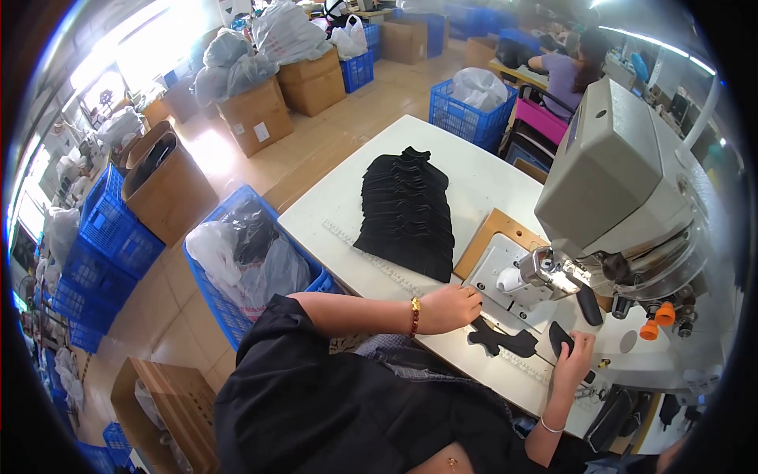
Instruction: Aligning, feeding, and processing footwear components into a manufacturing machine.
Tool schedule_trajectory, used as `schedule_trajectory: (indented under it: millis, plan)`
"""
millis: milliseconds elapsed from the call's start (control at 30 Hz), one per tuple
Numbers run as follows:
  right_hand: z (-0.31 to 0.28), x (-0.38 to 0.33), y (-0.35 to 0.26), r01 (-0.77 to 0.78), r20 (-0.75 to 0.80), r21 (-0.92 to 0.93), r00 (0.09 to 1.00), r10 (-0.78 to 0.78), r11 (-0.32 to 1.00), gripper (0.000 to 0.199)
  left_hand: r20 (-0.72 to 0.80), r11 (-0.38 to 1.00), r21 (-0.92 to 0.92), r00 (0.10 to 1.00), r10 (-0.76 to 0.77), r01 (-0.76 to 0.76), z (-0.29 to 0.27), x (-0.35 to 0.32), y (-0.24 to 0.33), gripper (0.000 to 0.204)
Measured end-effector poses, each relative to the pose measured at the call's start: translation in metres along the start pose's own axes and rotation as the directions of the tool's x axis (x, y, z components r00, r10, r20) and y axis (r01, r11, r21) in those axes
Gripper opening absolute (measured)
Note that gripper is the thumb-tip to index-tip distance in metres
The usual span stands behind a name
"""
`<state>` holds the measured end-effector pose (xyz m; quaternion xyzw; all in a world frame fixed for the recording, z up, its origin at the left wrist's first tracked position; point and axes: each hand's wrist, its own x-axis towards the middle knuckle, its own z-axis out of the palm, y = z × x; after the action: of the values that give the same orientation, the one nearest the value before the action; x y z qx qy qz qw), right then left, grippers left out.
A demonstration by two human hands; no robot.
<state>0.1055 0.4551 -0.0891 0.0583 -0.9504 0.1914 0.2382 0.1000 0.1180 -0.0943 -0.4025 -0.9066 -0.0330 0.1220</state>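
Observation:
My left hand (450, 306) rests on the white sewing table (339, 213), its fingertips touching the left end of a black fabric piece (505, 342) lying flat near the table's front edge. My right hand (575, 357) presses a small black oval piece (559, 337) just right of it. Both lie in front of the needle head (545, 272) of a grey industrial sewing machine (624, 182). A stack of black cut fabric pieces (407, 213) lies fanned out on the table to the left.
A blue crate (229, 308) with plastic bags stands left of the table. Cardboard boxes (170, 186) and more blue crates (466, 114) fill the floor behind. Another person (570, 67) sits at a far workstation. Orange knobs (657, 320) sit under the machine.

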Motion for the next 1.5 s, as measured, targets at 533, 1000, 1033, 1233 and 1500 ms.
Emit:
schedule_trajectory:
  millis: [533, 1000, 1033, 1233, 1500]
  plan:
    - [-0.013, 0.005, 0.005, 0.005, 0.216, -0.091, 0.976, 0.015, 0.996, 0.039, -0.03, 0.994, -0.101, 0.999, 0.025, -0.028, 0.001, 0.007, -0.011, 0.007]
    - [-0.01, 0.009, 0.013, 0.026, 0.184, -0.115, 0.983, -0.005, 0.993, 0.014, -0.293, 0.99, 0.137, 0.954, 0.066, -0.026, -0.045, 0.031, 0.009, 0.007]
    - [-0.012, 0.01, 0.015, 0.008, 0.179, -0.123, 0.984, 0.014, 0.992, 0.014, -0.349, 0.991, 0.115, 0.932, 0.097, -0.061, -0.056, 0.038, 0.008, 0.009]
    - [-0.052, 0.045, -0.028, 0.274, -0.144, 0.05, 0.953, -0.265, 0.96, 0.014, -0.607, 0.965, 0.246, 0.763, 0.224, -0.088, -0.107, 0.052, 0.008, 0.029]
    - [-0.063, 0.078, -0.078, 0.307, -0.021, 0.513, 0.938, -0.345, 0.802, 0.011, -0.709, 0.992, 0.001, 0.7, 0.09, -0.127, -0.119, 0.089, 0.012, 0.018]
